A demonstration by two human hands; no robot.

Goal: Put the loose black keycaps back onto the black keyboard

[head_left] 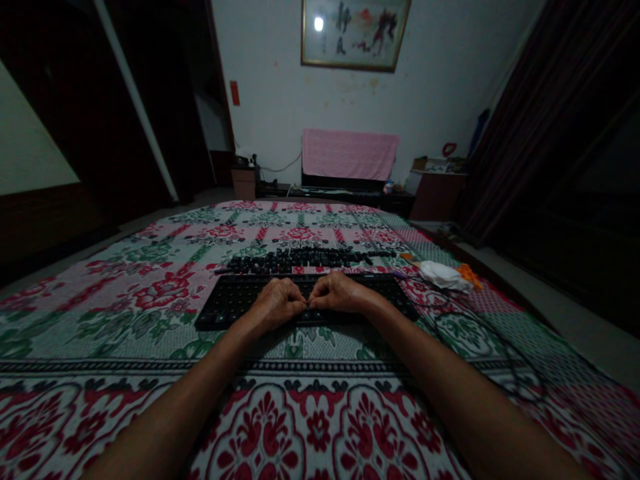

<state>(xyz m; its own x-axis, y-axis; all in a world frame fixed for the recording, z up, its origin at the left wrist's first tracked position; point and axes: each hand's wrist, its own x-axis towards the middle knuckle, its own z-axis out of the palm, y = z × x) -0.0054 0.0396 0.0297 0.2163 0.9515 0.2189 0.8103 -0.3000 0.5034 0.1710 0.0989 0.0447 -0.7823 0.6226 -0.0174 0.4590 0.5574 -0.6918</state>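
Observation:
A black keyboard frame (pixel 227 303) lies on a bed covered with a red and green flowered cloth (pixel 150 287). Both hands rest over its middle, knuckles up. My left hand (pixel 277 303) has its fingers curled in, and my right hand (pixel 336 293) is curled the same way; their fingertips meet at one spot above the keyboard's front rows. What they pinch there is too small and dark to name. Behind the keyboard lies a long row of loose black keycaps (pixel 300 259).
A crumpled white cloth (pixel 443 275) with orange bits lies right of the keyboard, and a black cable (pixel 493 337) loops across the bed's right side. A pink-draped cabinet (pixel 349 155) stands against the far wall. The room is dim.

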